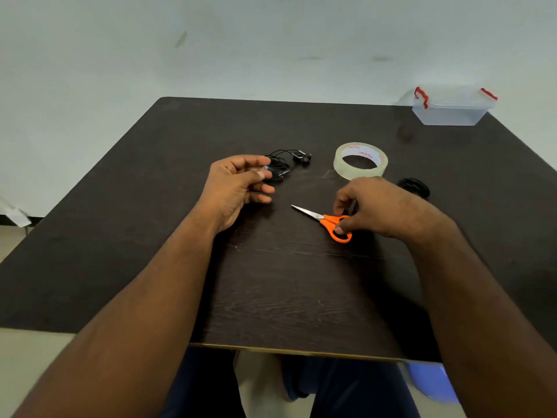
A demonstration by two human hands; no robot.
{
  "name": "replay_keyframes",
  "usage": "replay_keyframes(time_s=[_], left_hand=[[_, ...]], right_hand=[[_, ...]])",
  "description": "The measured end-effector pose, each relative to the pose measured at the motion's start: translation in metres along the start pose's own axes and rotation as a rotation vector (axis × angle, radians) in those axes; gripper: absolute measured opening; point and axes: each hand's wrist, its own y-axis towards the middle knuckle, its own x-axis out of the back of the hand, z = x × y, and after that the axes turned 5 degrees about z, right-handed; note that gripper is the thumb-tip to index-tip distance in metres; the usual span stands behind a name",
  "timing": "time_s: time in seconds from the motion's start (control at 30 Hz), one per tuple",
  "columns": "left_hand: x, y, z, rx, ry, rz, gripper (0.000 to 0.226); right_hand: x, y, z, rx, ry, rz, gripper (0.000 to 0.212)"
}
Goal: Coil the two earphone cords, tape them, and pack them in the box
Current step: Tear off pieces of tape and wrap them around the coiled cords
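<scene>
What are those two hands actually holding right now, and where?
The right hand grips the scissors by their orange handles. The left hand seems to pinch a bit of tape by the earphones; unclear.

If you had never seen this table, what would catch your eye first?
The orange-handled scissors at the centre, gripped by the right hand. Behind them lies a clear tape roll, and a clear box with red latches sits at the far right corner.

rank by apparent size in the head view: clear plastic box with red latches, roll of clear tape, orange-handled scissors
1. Clear plastic box with red latches, largest even though farthest.
2 and 3. Orange-handled scissors and roll of clear tape look alike; the right hand hides part of the scissors, so no ranking.
</scene>
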Motion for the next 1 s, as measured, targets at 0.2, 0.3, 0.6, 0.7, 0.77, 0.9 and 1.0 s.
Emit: replay_keyframes(time_s=[0.2, 0.3, 0.6, 0.7, 0.77, 0.9, 1.0], left_hand=[[0.001, 0.001, 0.001, -0.009, 0.025, 0.007, 0.012], [0.0, -0.001, 0.0, -0.023, 0.014, 0.022, 0.012], [0.0, 0.001, 0.004, -0.119, 0.219, -0.062, 0.012], [-0.001, -0.001, 0.003, -0.165, 0.285, -0.108, 0.011], [-0.003, -0.003, 0.001, -0.211, 0.282, -0.102, 0.018], [-0.003, -0.001, 0.003, -0.245, 0.283, -0.108, 0.03], [-0.003, 0.001, 0.005, -0.235, 0.343, -0.135, 0.016]], right_hand=[[0.002, -0.013, 0.003, -0.024, -0.118, 0.013, 0.019], [0.004, -0.01, 0.007, -0.008, -0.264, 0.088, 0.011], [0.021, 0.008, 0.001, 0.183, -0.613, 0.149, 0.011], [0.041, 0.01, 0.003, 0.169, -0.742, 0.164, 0.018], [0.059, 0.009, 0.003, 0.167, -0.762, 0.124, 0.018], [0.087, 0.014, 0.009, 0.172, -0.882, 0.034, 0.032], [0.103, 0.019, 0.026, 0.108, -0.891, 0.02, 0.048]])
